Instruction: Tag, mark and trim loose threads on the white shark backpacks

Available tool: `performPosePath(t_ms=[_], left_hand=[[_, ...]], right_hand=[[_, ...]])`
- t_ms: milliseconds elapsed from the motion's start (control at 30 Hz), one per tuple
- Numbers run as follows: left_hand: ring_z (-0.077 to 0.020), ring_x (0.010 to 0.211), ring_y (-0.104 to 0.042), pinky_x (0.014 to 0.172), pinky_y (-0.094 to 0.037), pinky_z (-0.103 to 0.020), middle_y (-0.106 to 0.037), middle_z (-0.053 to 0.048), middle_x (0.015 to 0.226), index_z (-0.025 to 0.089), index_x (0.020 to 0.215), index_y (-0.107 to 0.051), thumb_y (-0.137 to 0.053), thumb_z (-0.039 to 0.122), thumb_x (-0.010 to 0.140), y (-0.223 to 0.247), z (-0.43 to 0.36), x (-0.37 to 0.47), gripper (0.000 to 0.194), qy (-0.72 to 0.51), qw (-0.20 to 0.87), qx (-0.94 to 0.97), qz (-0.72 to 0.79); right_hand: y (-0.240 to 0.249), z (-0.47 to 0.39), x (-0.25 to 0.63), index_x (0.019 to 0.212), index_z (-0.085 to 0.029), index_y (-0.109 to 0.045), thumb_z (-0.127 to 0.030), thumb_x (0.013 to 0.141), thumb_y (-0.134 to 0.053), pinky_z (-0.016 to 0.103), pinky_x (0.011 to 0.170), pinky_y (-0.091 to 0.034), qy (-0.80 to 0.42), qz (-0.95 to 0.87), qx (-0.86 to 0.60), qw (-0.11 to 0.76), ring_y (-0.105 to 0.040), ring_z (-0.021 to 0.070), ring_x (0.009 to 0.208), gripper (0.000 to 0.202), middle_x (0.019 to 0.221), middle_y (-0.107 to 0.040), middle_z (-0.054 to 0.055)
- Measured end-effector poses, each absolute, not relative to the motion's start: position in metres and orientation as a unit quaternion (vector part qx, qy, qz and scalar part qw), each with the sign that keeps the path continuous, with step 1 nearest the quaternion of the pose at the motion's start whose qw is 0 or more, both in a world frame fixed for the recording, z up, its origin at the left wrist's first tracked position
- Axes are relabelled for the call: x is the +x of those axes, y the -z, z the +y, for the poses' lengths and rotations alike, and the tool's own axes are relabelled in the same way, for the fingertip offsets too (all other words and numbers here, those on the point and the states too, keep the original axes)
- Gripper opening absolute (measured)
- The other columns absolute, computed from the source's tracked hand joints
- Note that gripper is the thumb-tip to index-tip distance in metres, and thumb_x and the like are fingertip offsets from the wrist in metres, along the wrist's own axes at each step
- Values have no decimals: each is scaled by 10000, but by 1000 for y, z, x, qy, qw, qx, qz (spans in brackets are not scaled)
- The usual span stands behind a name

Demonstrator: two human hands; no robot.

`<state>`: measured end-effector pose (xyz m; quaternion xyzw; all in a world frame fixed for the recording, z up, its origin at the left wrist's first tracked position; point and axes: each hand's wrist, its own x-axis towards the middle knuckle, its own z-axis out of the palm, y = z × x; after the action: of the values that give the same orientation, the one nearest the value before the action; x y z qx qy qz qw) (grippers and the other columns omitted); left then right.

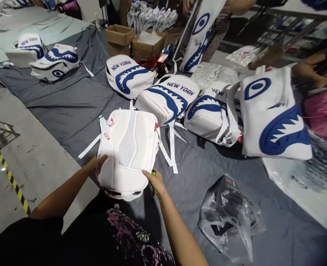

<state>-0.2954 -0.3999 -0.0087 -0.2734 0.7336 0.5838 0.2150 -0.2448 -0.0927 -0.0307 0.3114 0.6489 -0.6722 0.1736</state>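
clock directions are taken from the held pack (128, 149). grey cloth (185, 214), creased at 10, covers the work surface; bare floor (41, 147) with striped tape (16, 188) shows at 8 to 9. the pack lies back panel up at the near edge, straps splayed. white packs (167, 98) with a blue toothed motif crowd it: one at 12, one at 1 to 2 just beside it (contact cannot be told), one at 2. an upright pack (285, 92) stands at 2 to 3, its strap in front of its neighbour. two far packs (62, 55) sit at 10. a co-worker (219, 35) is partly seen at 1; boxes (148, 46) stand behind at 12. a pink bag (324, 111) lies at 3, a clear bag (230, 218) at 4, well apart. the left hand (98, 162) grasps the pack's edge at 8; the right hand (155, 181) grasps it at 4, beside a green tool (153, 172) of uncertain kind. "new york" is legible at 12, at 1 to 2 and on one far pack, partly covered at 2. a red label (107, 136) on the pack's strap is too small to read.
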Motion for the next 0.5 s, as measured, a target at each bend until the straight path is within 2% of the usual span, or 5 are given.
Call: performPosePath(t_ms=[67,233,367,433,500], left_hand=[[-413,1123,-645,938,-547,-481,-698,-258,1130,46,1154,-648,-794,728,537,26,-415,-307,932,-627,302,-268,667],[-391,996,-697,867,-582,-447,-746,-216,980,72,1101,-677,-846,660,490,18,-449,-330,865,-682,397,-276,548],[-368,938,-710,784,-601,-407,-761,-155,926,88,1144,-665,-882,494,505,-44,-488,-355,788,-720,324,-280,546],[-313,792,-722,684,-604,-358,-755,-98,823,115,1061,-682,-884,459,487,-71,-509,-367,699,-726,265,-291,564],[-231,619,-686,584,-585,-302,-721,-36,705,141,936,-684,-888,418,464,-87,-528,-379,584,-736,188,-300,577]], right_hand=[[28,-99,-249,925,-136,-648,-425,533,-848,217,374,-321,671,643,328,167,-456,93,456,526,625,-635,-18],[7,-120,-264,946,-182,-661,-405,497,-876,254,615,-526,679,622,362,148,-635,152,679,545,819,-720,11],[-17,-154,-291,939,-166,-680,-413,517,-875,314,706,-549,714,582,347,175,-664,192,732,526,862,-738,56],[-27,-174,-317,967,-140,-696,-456,562,-849,342,724,-547,724,591,298,196,-661,207,742,537,874,-739,84],[-37,-193,-349,1019,-140,-711,-480,619,-810,379,792,-544,685,672,234,154,-657,228,819,534,923,-733,94]])
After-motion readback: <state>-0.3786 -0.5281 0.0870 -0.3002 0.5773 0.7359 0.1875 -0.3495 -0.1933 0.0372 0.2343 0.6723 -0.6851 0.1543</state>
